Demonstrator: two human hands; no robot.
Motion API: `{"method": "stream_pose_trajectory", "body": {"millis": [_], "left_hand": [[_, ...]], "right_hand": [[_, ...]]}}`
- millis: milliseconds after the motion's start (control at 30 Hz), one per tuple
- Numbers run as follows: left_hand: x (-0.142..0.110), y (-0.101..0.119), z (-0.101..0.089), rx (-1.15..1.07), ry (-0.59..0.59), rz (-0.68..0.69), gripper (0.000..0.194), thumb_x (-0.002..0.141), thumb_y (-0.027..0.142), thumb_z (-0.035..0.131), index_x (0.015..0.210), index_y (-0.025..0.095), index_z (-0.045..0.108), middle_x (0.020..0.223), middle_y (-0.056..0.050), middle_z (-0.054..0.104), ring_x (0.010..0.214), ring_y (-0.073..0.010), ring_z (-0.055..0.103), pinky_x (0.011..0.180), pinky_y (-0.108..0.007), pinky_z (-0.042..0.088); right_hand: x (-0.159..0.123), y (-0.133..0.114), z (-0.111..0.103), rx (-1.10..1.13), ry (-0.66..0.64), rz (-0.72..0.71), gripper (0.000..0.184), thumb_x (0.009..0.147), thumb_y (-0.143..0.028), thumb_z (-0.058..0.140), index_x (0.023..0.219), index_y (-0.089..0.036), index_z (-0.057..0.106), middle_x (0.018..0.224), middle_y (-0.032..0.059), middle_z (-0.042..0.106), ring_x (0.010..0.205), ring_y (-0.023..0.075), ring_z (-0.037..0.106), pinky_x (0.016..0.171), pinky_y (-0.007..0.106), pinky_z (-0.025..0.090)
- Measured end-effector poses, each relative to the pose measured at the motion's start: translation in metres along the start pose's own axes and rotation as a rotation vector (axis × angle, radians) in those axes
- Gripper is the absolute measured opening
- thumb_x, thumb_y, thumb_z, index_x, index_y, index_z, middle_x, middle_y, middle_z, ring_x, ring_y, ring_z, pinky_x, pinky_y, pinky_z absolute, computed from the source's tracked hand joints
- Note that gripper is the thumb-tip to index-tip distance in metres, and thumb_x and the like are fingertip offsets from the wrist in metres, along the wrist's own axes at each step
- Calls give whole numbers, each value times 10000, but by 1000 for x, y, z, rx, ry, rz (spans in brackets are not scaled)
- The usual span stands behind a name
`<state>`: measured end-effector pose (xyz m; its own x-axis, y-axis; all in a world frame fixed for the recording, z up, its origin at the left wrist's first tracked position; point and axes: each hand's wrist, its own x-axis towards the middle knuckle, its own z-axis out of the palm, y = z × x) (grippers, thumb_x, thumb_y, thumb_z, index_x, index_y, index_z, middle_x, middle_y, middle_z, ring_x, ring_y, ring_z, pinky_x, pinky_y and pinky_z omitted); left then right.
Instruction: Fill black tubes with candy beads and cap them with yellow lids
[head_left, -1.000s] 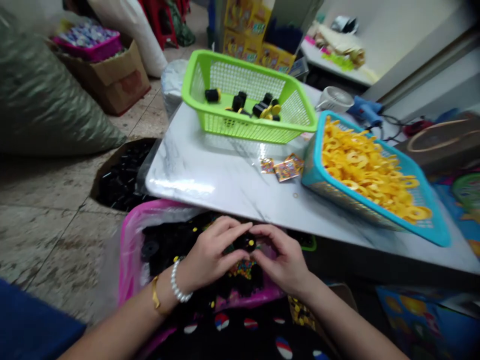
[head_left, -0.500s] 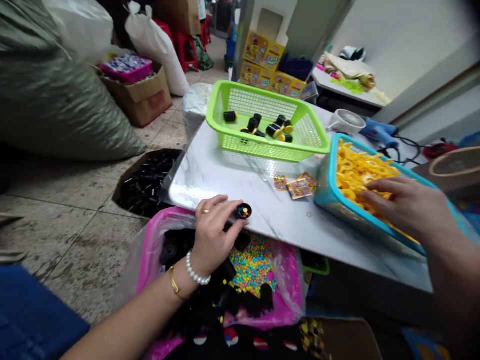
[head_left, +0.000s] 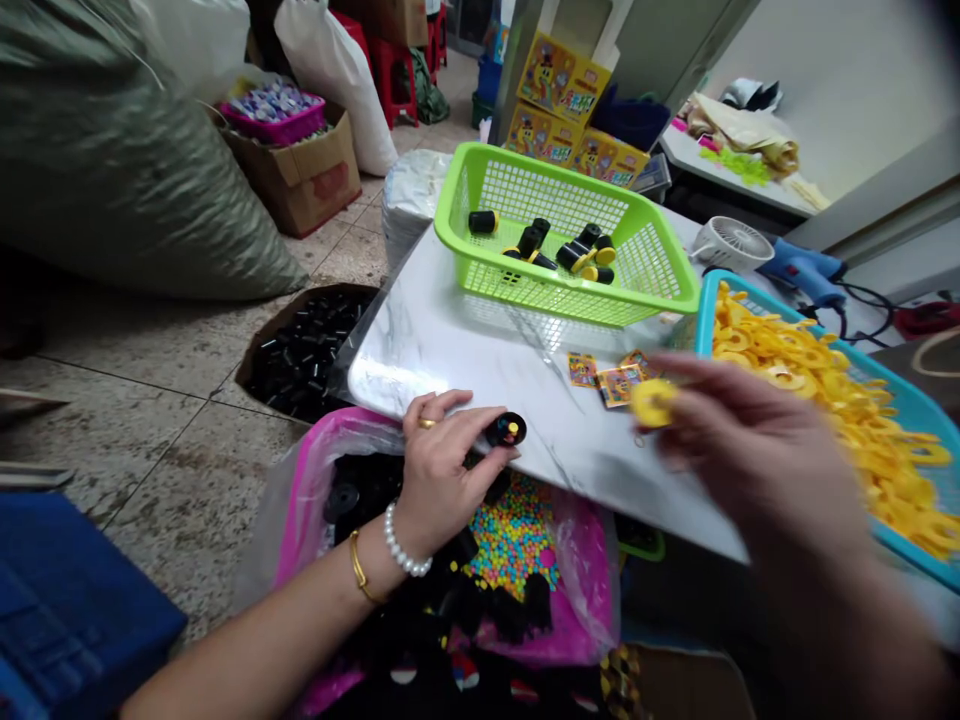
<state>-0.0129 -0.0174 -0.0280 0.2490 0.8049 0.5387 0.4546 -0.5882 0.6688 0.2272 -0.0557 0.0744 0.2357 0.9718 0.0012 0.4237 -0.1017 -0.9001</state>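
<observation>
Gripping a small black cup (head_left: 499, 431), open end showing, the left hand (head_left: 446, 458) sits at the near edge of the bench (head_left: 457, 345); the blurred right hand (head_left: 757, 455) pinches a yellow ring (head_left: 651, 402) near the blue basket (head_left: 706, 312)!

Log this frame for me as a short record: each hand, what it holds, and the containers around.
Left hand: holds a black cup at the table edge, open end toward the camera
Right hand: pinches a yellow piece above the table; blurred
Blue basket: loose yellow pieces
Green basket: several black cups with yellow ends
Pink tub: black items, multicoloured beads
Between baskets and hands: small printed packets
</observation>
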Motion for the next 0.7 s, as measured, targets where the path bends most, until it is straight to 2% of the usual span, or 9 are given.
{"method": "stream_pose_trajectory", "body": {"millis": [100,200,333,467,567,700], "left_hand": [[0,1,-1,-17,-3,-19,283,813,329,716,1077,250,656,965,-6,748,1085,-260,596,1017,-486,304],[-1,1,-2,-44,-25,-30,292,806,292,723,1086,249,656,1003,3,748,1109,-259,584,1025,-486,303],[-2,1,-3,-71,-31,-45,276,817,298,710,1083,247,654,1005,13,748,1123,-254,575,1036,-476,287],[-2,1,-4,-94,-25,-64,261,814,274,706,1069,242,660,996,16,749,1133,-254,573,1036,-464,282],[-2,2,-5,-98,-34,-70,278,799,252,713,1072,236,664,990,17,750,1139,-250,570,1044,-460,277],[1,10,-10,-119,-39,-86,325,786,257,694,1105,204,660,1009,-9,744,1142,-262,559,1052,-472,275]], "right_hand": [[6,1,61,190,-184,148,242,745,-363,754,909,-189,718,718,22,689,471,68,512,429,206,410],[12,10,86,241,-257,206,246,734,-373,766,872,-174,723,685,6,671,458,42,489,419,169,375],[13,16,85,215,-280,255,259,742,-378,769,908,-187,718,609,-20,625,431,40,471,391,152,369],[6,15,85,261,-275,259,238,738,-354,778,899,-194,705,644,-7,654,471,74,546,431,185,469],[1,15,88,250,-255,213,213,743,-332,778,893,-202,700,729,9,695,540,97,613,531,223,540],[-1,13,89,168,-228,71,161,784,-322,741,881,-204,689,769,15,701,623,110,634,613,235,547]]}}
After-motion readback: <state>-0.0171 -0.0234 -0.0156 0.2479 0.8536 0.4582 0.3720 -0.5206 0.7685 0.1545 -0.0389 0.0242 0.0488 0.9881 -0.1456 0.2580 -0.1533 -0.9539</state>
